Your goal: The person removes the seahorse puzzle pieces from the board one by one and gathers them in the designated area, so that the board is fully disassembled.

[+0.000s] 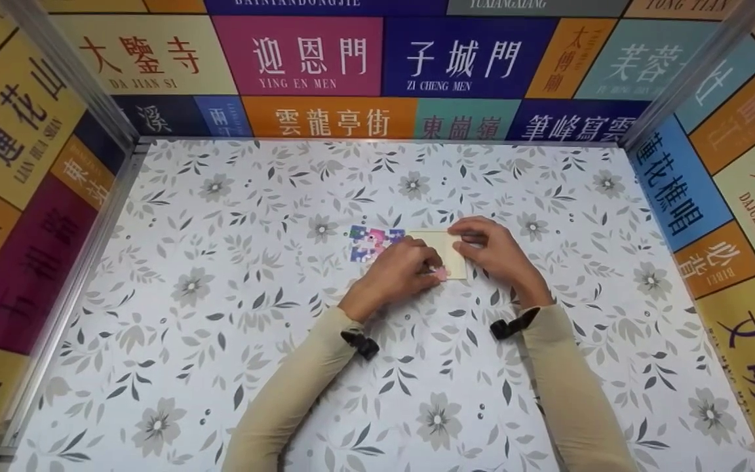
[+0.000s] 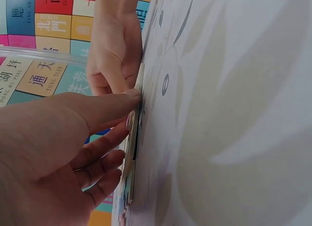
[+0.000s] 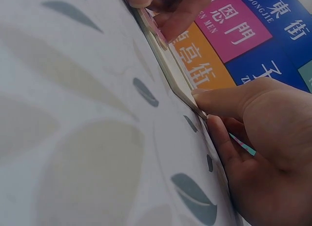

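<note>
A small cream puzzle tray (image 1: 456, 259) with a thin raised rim lies flat on the table in the head view. My left hand (image 1: 404, 265) pinches a pink puzzle piece (image 1: 442, 274) between thumb and fingers, over the tray's near edge. In the right wrist view that pink piece (image 3: 155, 30) lies against the rim. My right hand (image 1: 499, 252) holds the tray's right side, thumb and index finger at its edge (image 3: 197, 106). Joined puzzle pieces (image 1: 366, 242), blue and purple with a pink figure, lie left of the tray, partly hidden by my left hand.
White cloth with grey flowers and leaves covers the table (image 1: 187, 367). Panels (image 1: 318, 59) printed with coloured blocks and characters stand at the back and both sides. Black wrist mounts (image 1: 361, 344) sit on both sleeves.
</note>
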`<state>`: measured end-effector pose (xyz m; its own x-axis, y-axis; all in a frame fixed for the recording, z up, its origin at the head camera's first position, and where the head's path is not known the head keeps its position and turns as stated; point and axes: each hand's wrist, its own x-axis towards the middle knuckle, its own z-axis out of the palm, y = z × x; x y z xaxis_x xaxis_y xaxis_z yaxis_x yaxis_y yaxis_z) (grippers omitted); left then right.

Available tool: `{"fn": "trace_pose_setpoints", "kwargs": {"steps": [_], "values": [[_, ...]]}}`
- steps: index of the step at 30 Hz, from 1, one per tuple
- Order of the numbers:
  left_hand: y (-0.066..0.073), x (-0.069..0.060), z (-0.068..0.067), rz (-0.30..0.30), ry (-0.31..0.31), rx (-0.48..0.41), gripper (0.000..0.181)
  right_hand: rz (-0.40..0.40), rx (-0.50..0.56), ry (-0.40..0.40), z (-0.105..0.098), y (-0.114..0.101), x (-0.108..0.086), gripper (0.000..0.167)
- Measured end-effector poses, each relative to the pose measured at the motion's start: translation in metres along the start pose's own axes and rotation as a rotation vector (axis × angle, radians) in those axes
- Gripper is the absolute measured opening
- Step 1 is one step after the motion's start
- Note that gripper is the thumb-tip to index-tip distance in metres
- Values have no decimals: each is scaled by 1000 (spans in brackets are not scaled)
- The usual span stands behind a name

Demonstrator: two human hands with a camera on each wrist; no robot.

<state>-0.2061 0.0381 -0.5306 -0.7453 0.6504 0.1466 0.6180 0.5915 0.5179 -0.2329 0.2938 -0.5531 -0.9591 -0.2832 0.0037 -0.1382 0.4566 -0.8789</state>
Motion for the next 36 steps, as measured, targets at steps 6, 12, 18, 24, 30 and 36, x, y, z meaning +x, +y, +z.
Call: {"fn": "trace_pose_setpoints", "kwargs": {"steps": [6,12,18,24,30,36], "values": [[1,-1,-1,3,-6,16,27,-1,13,-2,-1,0,0,31],[0,0,-1,32,0,7,25,3,30,3,0,-4,-1,32],[-3,-3,-1,44,22,6,26,2,21,7,1,-3,-2,29],[-7,-10,-6,18,52,-16,32,25,8,9,4,-12,-3,31],[-15,-17,-11,17,76,-41,30,20,39,-2,3,-33,-10,32],[-24,-24,-16,27,103,-47,27,23,40,-4,2,-37,-11,31]]}}
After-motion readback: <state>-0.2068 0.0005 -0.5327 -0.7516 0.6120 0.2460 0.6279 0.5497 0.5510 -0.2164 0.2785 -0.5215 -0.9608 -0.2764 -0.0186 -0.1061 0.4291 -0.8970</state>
